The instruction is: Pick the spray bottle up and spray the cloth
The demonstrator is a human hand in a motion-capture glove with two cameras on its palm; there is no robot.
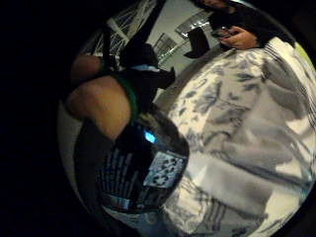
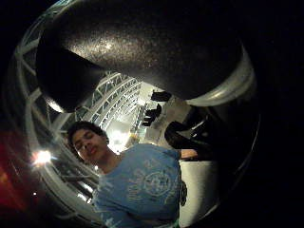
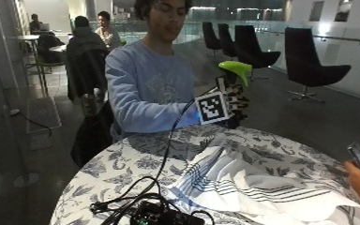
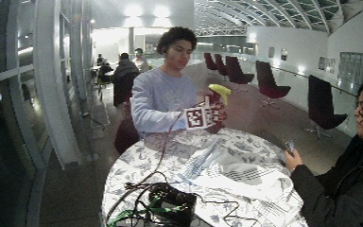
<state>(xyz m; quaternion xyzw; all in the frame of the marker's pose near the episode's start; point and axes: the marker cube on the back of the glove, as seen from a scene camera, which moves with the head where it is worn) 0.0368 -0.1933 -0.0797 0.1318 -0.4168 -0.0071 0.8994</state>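
— Fingers (image 3: 237, 104) of the gloved right hand (image 3: 233, 107): how do they sit?
— Curled around the spray bottle (image 3: 236, 74); the hand grips its body and holds it upright in the air above the far edge of the tabletop (image 3: 130, 159), in front of the person's chest

— Which part of the bottle shows?
— From the outside view, mostly its lime-green trigger head, sticking out above the glove at about 12 o'clock from the hand. In the thumb-side palm view the dark body (image 2: 142, 42) fills much of the picture, close against the palm

— And the cloth?
— White striped cloth (image 3: 255, 183) lies rumpled on the round tabletop, which wears a blue floral cover. Taking the outside view as a clock face, the cloth spreads around 5 o'clock, below the raised bottle and apart from it. The little-finger-side view looks down on its folds (image 1: 256, 148)

— Anything else on the tabletop?
— At 7 o'clock, near the front edge, a black box (image 3: 161, 215) sits just beside the cloth's near corner
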